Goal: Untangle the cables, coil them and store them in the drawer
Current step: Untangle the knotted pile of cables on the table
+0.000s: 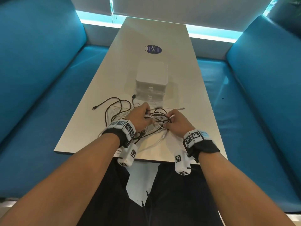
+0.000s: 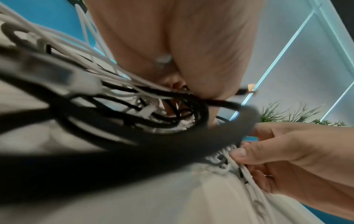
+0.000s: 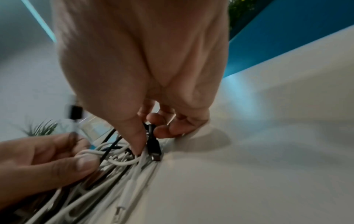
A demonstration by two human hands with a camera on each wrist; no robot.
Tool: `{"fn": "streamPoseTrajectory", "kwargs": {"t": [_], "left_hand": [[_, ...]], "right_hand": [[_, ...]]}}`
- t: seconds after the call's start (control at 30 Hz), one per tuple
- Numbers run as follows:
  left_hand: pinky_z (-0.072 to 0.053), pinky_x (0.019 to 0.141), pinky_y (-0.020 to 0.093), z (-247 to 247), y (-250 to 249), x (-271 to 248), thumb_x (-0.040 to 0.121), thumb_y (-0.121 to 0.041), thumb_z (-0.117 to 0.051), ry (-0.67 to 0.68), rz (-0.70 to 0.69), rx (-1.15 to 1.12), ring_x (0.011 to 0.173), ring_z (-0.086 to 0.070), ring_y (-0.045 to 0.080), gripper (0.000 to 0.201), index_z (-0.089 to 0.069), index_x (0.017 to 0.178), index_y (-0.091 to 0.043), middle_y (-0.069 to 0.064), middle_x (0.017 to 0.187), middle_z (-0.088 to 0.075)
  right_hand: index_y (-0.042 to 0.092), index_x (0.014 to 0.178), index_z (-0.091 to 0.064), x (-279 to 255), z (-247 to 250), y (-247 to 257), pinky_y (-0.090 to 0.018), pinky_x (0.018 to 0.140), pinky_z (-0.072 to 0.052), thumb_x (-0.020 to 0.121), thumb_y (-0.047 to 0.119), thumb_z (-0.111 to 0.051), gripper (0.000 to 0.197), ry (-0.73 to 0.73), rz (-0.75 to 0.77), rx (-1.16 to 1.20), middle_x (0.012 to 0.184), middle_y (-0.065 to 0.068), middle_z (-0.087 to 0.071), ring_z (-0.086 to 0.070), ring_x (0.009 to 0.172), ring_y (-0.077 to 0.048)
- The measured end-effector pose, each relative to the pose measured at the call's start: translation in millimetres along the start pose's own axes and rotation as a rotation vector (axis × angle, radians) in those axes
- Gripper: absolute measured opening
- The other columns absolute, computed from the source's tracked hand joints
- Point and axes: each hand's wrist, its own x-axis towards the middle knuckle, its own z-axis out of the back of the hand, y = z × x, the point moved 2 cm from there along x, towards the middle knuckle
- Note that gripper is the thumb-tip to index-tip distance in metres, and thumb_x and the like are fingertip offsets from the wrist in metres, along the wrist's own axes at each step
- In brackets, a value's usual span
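Note:
A tangle of black and white cables [image 1: 123, 113] lies on the pale table [image 1: 187, 95], just in front of a small white drawer unit [image 1: 151, 75] whose drawers look closed. My left hand [image 1: 147, 112] grips a bunch of white and black strands at the knot's centre, and its fingers [image 2: 191, 91] curl round black cable. My right hand [image 1: 171, 119] pinches a black plug [image 3: 153, 145] between thumb and fingers, low against the tabletop. The hands are close together over the knot. White cables [image 3: 118, 178] trail toward me under both wrists.
Blue upholstered benches [image 1: 40, 79] flank the table on both sides. A round purple sticker [image 1: 153, 49] sits beyond the drawer unit. A black cable end [image 1: 94, 108] lies out to the left and a white connector [image 1: 181, 108] to the right. The table's near edge [image 1: 146, 159] is below my wrists.

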Motion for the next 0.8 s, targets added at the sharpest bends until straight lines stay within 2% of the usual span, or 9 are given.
{"fn": "streamPoseTrajectory", "kwargs": {"t": [0.1, 0.17, 0.2, 0.3, 0.37, 0.47, 0.57, 0.67, 0.8], "left_hand": [[-0.042, 0.062, 0.036, 6, 0, 2, 0.074, -0.039, -0.079, -0.008, 0.019, -0.040, 0.065, -0.049, 0.022, 0.042, -0.040, 0.076, -0.023, -0.001, 0.073, -0.052], [-0.046, 0.064, 0.039, 10, 0, 3, 0.073, -0.046, -0.076, -0.012, 0.008, -0.064, 0.066, -0.054, 0.028, 0.044, -0.039, 0.071, -0.023, -0.001, 0.069, -0.053], [-0.047, 0.065, 0.038, 12, 0, 3, 0.075, -0.044, -0.076, -0.018, 0.000, -0.064, 0.067, -0.055, 0.028, 0.040, -0.042, 0.071, -0.022, -0.001, 0.070, -0.054], [-0.048, 0.074, 0.035, 18, 1, 3, 0.084, -0.028, -0.074, -0.061, -0.037, -0.010, 0.078, -0.060, 0.022, 0.023, -0.053, 0.084, -0.019, -0.002, 0.082, -0.063], [-0.049, 0.084, 0.038, 22, 0, 3, 0.085, -0.025, -0.072, -0.100, -0.073, 0.037, 0.085, -0.061, 0.020, 0.019, -0.053, 0.089, -0.024, -0.006, 0.088, -0.064], [-0.046, 0.086, 0.034, 25, -3, 2, 0.088, -0.017, -0.069, -0.148, -0.114, 0.029, 0.092, -0.054, 0.016, 0.022, -0.054, 0.103, -0.022, -0.007, 0.108, -0.052], [-0.044, 0.083, 0.026, 25, -2, 2, 0.091, -0.019, -0.067, -0.147, -0.073, 0.014, 0.093, -0.054, 0.015, 0.026, -0.054, 0.113, -0.021, -0.004, 0.126, -0.038], [-0.044, 0.091, 0.032, 24, 3, 3, 0.095, -0.030, -0.062, -0.059, -0.069, 0.124, 0.102, -0.054, 0.016, 0.013, -0.061, 0.105, -0.021, -0.002, 0.122, -0.048], [-0.042, 0.090, 0.033, 23, 4, 1, 0.097, -0.033, -0.058, -0.049, -0.085, 0.198, 0.102, -0.054, 0.019, 0.015, -0.064, 0.101, -0.020, 0.000, 0.110, -0.057]], "right_hand": [[0.020, 0.114, -0.053, -2, 4, 0, -0.029, 0.071, -0.045, 0.081, 0.008, -0.072, 0.039, 0.003, -0.039, 0.111, 0.080, 0.000, -0.057, -0.057, 0.074, -0.016], [0.020, 0.110, -0.057, -1, 5, 1, -0.031, 0.080, -0.048, 0.081, 0.006, -0.071, 0.035, 0.037, -0.044, 0.106, 0.088, -0.002, -0.063, -0.061, 0.082, -0.018], [0.020, 0.108, -0.058, 0, 5, 1, -0.030, 0.081, -0.047, 0.082, 0.006, -0.071, 0.032, 0.060, -0.043, 0.105, 0.087, -0.003, -0.065, -0.062, 0.081, -0.018], [0.020, 0.104, -0.058, 1, 3, 3, -0.030, 0.072, -0.044, 0.085, 0.006, -0.070, 0.026, 0.076, -0.033, 0.106, 0.075, -0.001, -0.064, -0.059, 0.070, -0.018], [0.022, 0.105, -0.057, 1, -1, 3, -0.030, 0.069, -0.044, 0.087, 0.014, -0.069, 0.023, 0.052, -0.025, 0.055, 0.074, 0.000, -0.064, -0.059, 0.068, -0.018], [0.027, 0.114, -0.050, 3, -6, -1, -0.036, 0.076, -0.050, 0.088, 0.028, -0.068, 0.032, 0.010, -0.035, -0.010, 0.087, -0.003, -0.068, -0.064, 0.077, -0.021], [0.026, 0.122, -0.048, 3, -4, -3, -0.041, 0.086, -0.053, 0.087, 0.032, -0.071, 0.042, 0.007, -0.064, -0.002, 0.096, -0.004, -0.067, -0.066, 0.089, -0.026], [0.028, 0.117, -0.053, 5, -4, -3, -0.041, 0.087, -0.053, 0.084, 0.032, -0.072, 0.039, 0.013, -0.073, -0.023, 0.091, -0.003, -0.068, -0.067, 0.089, -0.028], [0.031, 0.112, -0.055, 6, -4, -2, -0.037, 0.083, -0.052, 0.084, 0.036, -0.070, 0.032, -0.005, -0.086, -0.035, 0.089, 0.000, -0.069, -0.067, 0.089, -0.025]]}}
